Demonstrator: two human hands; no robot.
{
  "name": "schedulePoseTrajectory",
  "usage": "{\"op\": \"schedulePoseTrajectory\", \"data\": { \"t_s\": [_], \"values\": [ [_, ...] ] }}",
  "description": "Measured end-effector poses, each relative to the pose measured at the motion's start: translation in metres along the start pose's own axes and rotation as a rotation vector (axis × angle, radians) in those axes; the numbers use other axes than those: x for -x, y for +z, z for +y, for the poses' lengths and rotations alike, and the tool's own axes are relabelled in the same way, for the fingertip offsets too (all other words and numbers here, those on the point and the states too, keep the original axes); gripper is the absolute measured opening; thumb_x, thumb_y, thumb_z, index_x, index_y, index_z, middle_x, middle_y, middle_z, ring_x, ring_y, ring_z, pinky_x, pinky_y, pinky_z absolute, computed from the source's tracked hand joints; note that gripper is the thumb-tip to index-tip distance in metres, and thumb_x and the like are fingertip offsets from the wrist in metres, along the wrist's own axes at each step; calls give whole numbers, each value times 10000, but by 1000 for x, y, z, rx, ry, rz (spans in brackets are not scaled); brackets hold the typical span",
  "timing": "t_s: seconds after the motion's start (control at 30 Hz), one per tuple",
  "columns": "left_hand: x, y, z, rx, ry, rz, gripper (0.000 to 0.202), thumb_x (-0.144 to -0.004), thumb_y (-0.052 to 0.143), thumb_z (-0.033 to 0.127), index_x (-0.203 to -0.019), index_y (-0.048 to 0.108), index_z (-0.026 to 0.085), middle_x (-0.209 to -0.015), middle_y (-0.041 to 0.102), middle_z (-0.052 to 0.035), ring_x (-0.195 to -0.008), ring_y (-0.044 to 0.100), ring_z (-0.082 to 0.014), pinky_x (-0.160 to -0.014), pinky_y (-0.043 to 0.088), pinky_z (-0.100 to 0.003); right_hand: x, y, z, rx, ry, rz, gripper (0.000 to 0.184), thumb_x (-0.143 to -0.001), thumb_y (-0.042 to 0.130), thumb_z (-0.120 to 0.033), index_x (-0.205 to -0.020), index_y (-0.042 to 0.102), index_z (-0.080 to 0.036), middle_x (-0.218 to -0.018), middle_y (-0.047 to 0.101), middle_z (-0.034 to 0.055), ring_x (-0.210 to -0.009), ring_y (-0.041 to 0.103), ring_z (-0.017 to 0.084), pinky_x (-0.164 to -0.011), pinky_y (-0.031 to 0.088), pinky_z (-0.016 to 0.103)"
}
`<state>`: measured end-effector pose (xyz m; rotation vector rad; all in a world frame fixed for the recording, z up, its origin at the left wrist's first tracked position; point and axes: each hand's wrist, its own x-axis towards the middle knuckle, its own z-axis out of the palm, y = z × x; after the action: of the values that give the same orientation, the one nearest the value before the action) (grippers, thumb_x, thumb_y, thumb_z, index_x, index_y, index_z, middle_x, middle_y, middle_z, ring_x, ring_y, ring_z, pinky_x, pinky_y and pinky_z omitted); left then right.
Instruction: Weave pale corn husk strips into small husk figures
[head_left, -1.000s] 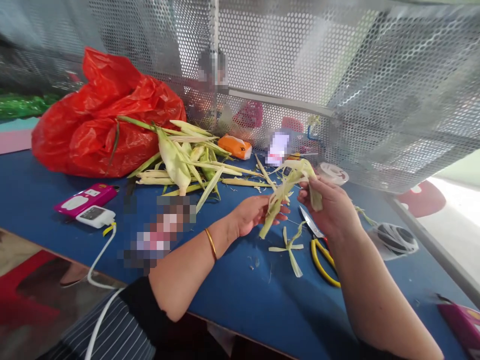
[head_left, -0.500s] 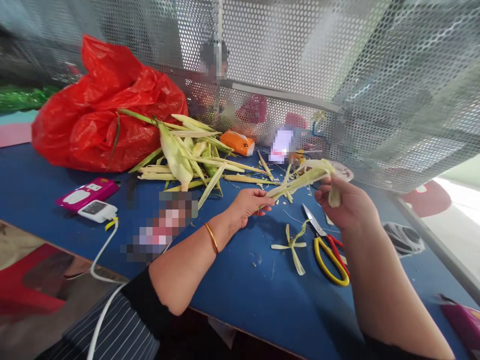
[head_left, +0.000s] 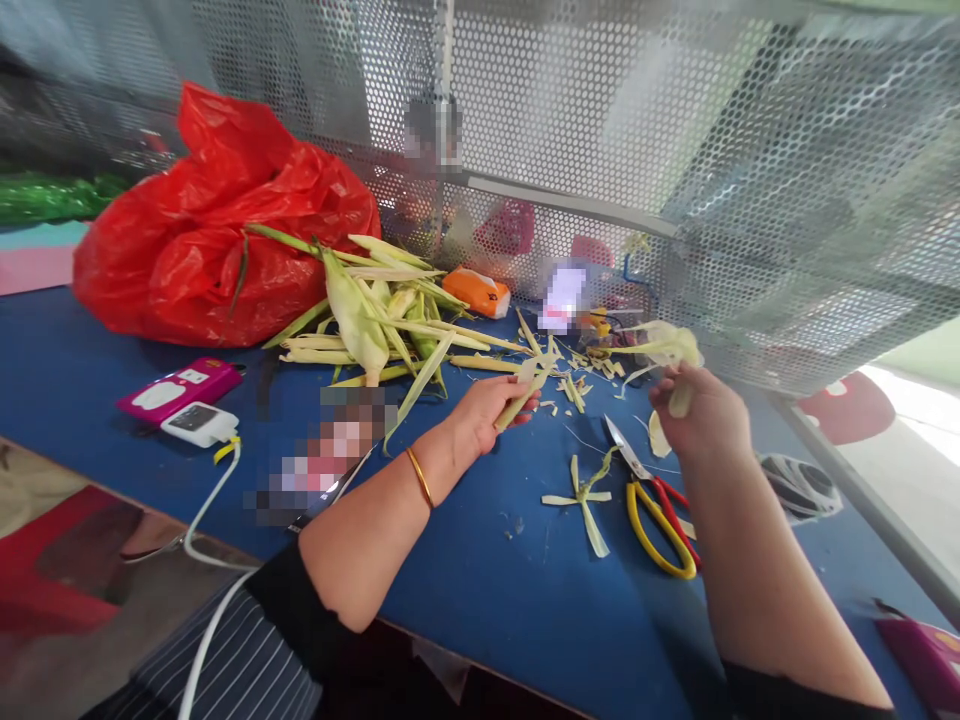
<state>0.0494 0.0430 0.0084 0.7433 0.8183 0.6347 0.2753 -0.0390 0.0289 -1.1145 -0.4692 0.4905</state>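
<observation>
A pale strip of corn husk [head_left: 534, 378] is pinched in my left hand [head_left: 491, 412], the one with a gold bangle at its wrist. My right hand [head_left: 705, 408], raised over the table's right side, is closed on another thin, pale corn husk [head_left: 664, 345] that sticks out to the left. Between and below the hands lies a cross-shaped piece made of husk strips [head_left: 581, 496] with a twisted green stem. Beside it, scissors [head_left: 652, 505] with one yellow and one red handle lie with blades slightly apart. Husk scraps [head_left: 574, 390] are scattered beyond my hands.
A pile of corn husks [head_left: 356, 320] spills out by a red plastic bag [head_left: 225, 230]. An orange packet [head_left: 476, 292], a phone [head_left: 319, 475], a magenta power bank [head_left: 180, 388] and a white cabled device [head_left: 199, 424] lie on the blue table [head_left: 487, 620]. A perforated metal screen [head_left: 555, 110] stands behind.
The husk stretched between my hands has come apart into two pieces, one in each hand. My right hand has moved slightly right, away from the left.
</observation>
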Motion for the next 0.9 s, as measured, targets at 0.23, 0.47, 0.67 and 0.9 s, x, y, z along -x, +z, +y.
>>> {"op": "schedulePoseTrajectory", "data": {
  "t_s": [0.23, 0.47, 0.67, 0.9],
  "values": [
    [2, 1, 0, 155, 119, -40, 71, -772, 674, 73, -794, 699, 136, -754, 687, -32, -648, 639, -101, -593, 503, -209, -17, 67, 16, 231, 31, -89, 218, -689, 770, -307, -685, 589, -185, -647, 621, -19, -544, 556, 99, -515, 469, 214],
    [3, 6, -7, 139, 222, 4, 133, -675, 756, 50, -764, 695, 128, -713, 682, -19, -628, 630, -103, -625, 502, -231, 39, 74, 22, 659, 15, -476, 397, -651, 738, -565, -721, 690, -177, -632, 641, 14, -624, 559, 161, -565, 377, 270],
    [3, 7, -14, 52, 250, -34, 101, -662, 776, 81, -703, 690, 117, -655, 677, -21, -554, 589, -89, -577, 462, -220, 74, 72, 35, 537, -47, -370, 318, -623, 754, -466, -564, 597, -196, -535, 581, -27, -535, 481, 121, -551, 357, 265],
    [2, 5, -7, 108, 162, 72, 74, -740, 724, 103, -698, 665, 119, -697, 684, -30, -567, 609, -92, -601, 505, -228, 80, 67, 33, 364, -1, -279, 237, -618, 756, -422, -651, 674, -202, -582, 654, 0, -573, 560, 153, -586, 437, 286]
  ]
}}
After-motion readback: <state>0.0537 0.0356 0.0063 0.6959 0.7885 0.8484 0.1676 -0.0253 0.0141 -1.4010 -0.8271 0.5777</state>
